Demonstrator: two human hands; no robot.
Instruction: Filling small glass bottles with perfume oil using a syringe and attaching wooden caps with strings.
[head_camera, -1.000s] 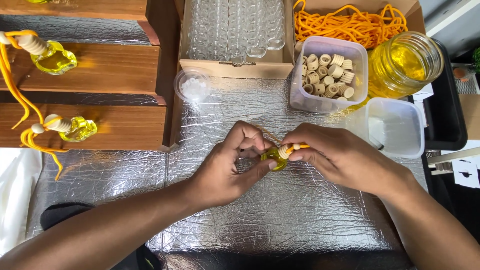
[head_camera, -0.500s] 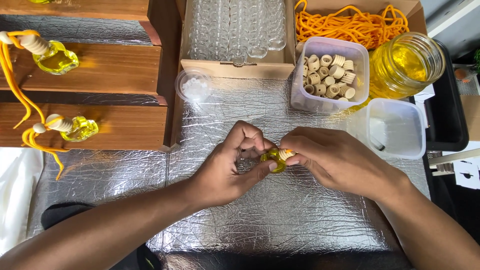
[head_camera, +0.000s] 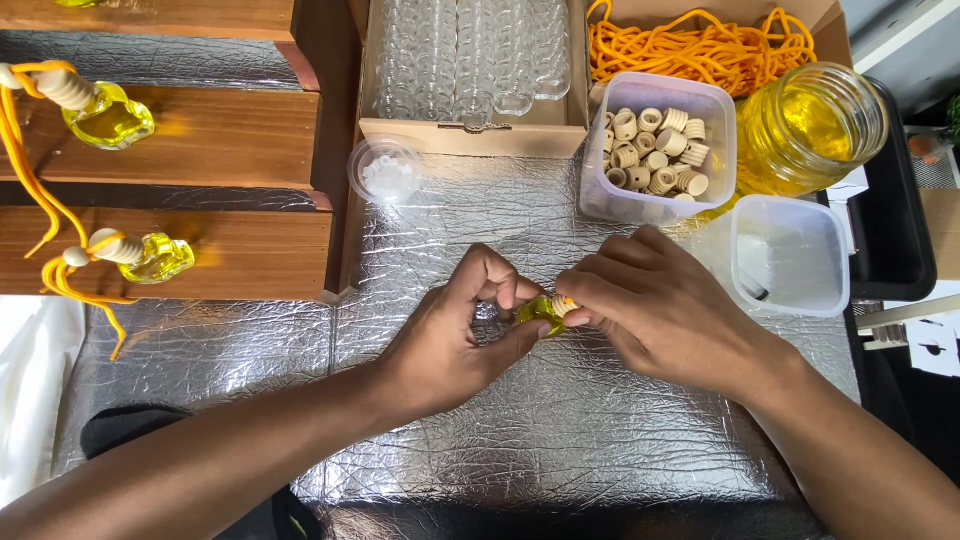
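Two hands: left hand (head_camera: 455, 340) and right hand (head_camera: 660, 315) both pinching a small yellow-filled glass bottle (head_camera: 540, 312) with wooden cap (head_camera: 565, 305).
Place: mid-desk, over foil mat (head_camera: 560, 440).
Risk: slippery glass could squirt free, spilling liquid.

Small yellow-filled glass bottle (head_camera: 541, 312) with wooden cap, tilted above foil mat

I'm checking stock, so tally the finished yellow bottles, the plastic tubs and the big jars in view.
Filled yellow bottles: 3, two on the wooden shelves, one held between left hand and right hand at
Plastic tubs: 2
Large glass jar: 1
Total: 6
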